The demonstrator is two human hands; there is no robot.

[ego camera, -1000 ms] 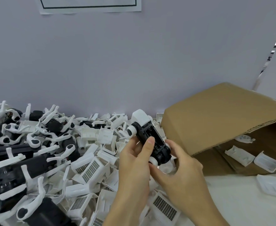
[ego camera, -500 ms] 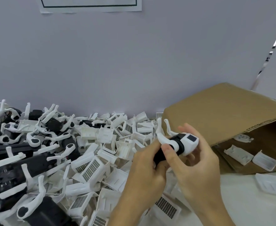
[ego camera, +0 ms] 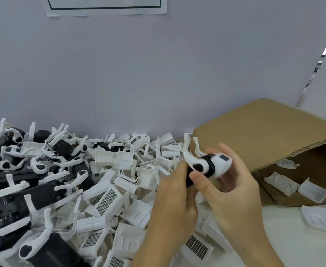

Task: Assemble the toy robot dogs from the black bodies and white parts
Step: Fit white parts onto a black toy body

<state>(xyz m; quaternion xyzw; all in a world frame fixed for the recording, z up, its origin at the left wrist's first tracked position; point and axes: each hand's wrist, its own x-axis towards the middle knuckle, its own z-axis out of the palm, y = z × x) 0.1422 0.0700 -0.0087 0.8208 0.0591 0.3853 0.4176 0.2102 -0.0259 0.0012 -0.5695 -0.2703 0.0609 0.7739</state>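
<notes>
A pale lilac wall (ego camera: 158, 74) is rising behind the white tabletop (ego camera: 302, 245), with the lower edge of a taped paper sheet (ego camera: 106, 6) showing at the top. Starting from the fingers (ego camera: 197, 178): we are seeing the right thumb pressing on the side of a toy robot dog (ego camera: 206, 166), while the other right fingers are curling round behind its white head, so they are clamped on the toy. The left hand (ego camera: 174, 191) is wrapping round the black rear of the same body, its fingers closed on it and mostly hiding it. The right hand (ego camera: 233, 191) is holding the front end, where a white head with a small dark square is pointing right, toward the box. Two white legs are sticking up from the toy's shoulder, past the fingertips.

The toy is being held above the tabletop, just in front of the near corner of a brown cardboard box (ego camera: 264, 135) lying on its side, open toward the right, with a few white shells (ego camera: 312, 191) lying inside. Below and left of the hands, a heap of loose white parts (ego camera: 108, 197) is covering the tabletop. Farther left, assembled dogs (ego camera: 13, 209) with black bodies and white legs are lying piled together.
</notes>
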